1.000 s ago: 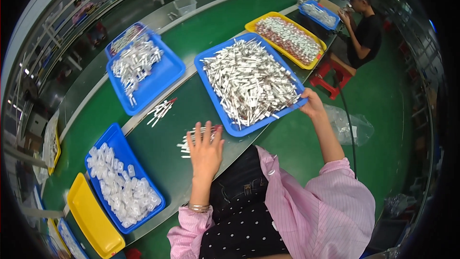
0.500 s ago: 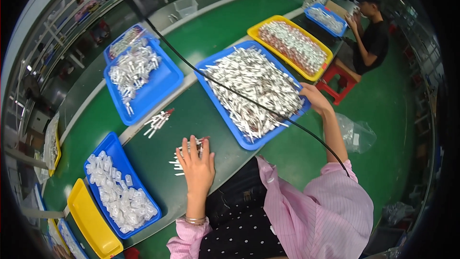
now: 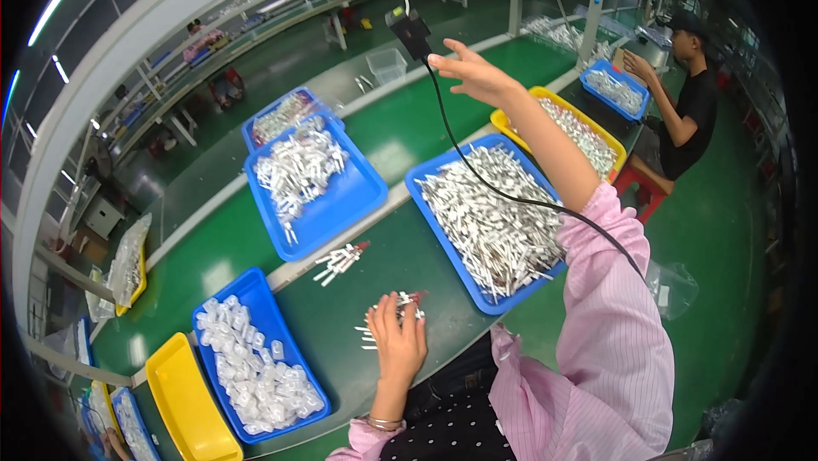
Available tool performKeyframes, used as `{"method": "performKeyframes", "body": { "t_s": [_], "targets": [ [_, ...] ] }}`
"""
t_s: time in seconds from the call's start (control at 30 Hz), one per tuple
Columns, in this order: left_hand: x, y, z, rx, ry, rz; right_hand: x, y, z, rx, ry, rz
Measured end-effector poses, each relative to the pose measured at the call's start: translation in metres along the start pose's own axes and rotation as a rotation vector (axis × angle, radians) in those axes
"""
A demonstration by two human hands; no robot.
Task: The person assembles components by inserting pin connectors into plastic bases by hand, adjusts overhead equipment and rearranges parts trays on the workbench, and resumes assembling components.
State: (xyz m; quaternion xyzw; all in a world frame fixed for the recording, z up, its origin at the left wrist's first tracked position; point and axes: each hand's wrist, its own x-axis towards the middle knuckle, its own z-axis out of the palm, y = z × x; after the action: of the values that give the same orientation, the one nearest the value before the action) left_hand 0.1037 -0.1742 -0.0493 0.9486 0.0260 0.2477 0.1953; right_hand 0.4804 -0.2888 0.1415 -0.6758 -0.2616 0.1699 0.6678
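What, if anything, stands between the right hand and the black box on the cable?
Nothing visible: the open right hand is beside the box, at its lower right. Whether they touch, I cannot tell.

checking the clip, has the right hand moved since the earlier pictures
Yes: judged against the blue tray of white sticks, the right hand moved up and left, from its right rim to beyond its far edge.
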Motion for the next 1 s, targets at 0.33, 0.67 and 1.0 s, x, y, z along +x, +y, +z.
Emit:
{"method": "performKeyframes", "body": {
  "t_s": [0.33, 0.67, 1.0],
  "targets": [
    [0.001, 0.004, -0.001, -0.082, 0.062, 0.067, 0.051, -0.017, 0.075, 0.195, -0.22, -0.058],
    [0.017, 0.009, -0.055, -0.058, 0.126, 0.11, 0.046, -0.013, 0.097, 0.457, -0.388, -0.051],
    [0.109, 0.014, -0.135, 0.052, 0.463, 0.2, -0.025, -0.106, 0.053, 0.026, -0.057, -0.195]
  ]
}}
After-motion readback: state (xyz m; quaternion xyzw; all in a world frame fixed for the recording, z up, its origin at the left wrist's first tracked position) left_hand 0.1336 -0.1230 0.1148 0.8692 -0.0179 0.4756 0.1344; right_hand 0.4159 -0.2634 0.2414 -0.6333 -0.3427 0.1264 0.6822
